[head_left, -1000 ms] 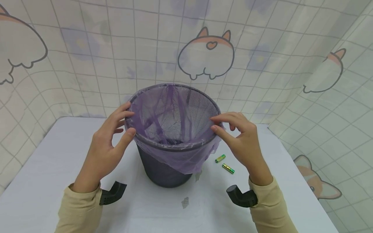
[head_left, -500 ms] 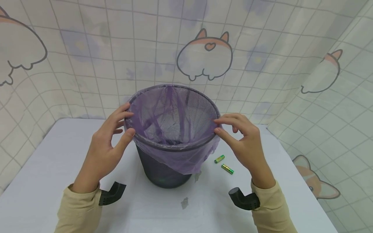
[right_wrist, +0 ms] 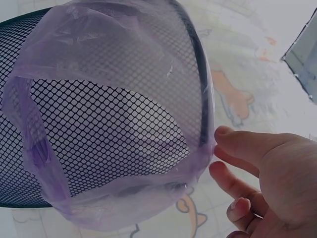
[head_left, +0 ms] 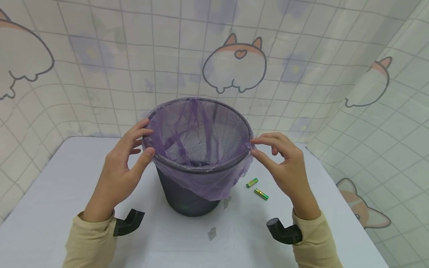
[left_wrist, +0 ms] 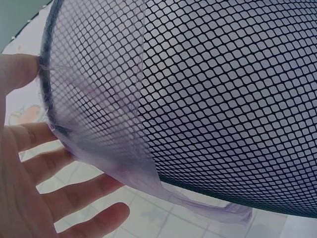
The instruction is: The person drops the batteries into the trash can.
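A black mesh waste bin [head_left: 187, 197] stands upright, lined with a purple translucent bin bag [head_left: 204, 182] folded over its rim. My left hand [head_left: 120, 171] rests at the left of the rim, fingers spread and fairly straight. In the left wrist view its thumb and fingers [left_wrist: 34, 163] touch the rim and bag from outside. At the right of the rim, my right hand [head_left: 285, 163] pinches a bit of the bag between thumb and forefinger. The right wrist view has those fingertips [right_wrist: 225, 131] at the bag's edge, other fingers curled below.
Two small green-and-gold batteries [head_left: 256, 188] lie on the white tabletop [head_left: 174, 242], right of the bin. A grey patch [head_left: 212, 233] marks the table in front. A curtain [head_left: 127, 67] with a grid and cartoon dogs hangs close behind and at the sides.
My right hand has moved a little to the right and down, from over the rim to its outer edge. The left hand keeps its place; the bin stands where it was.
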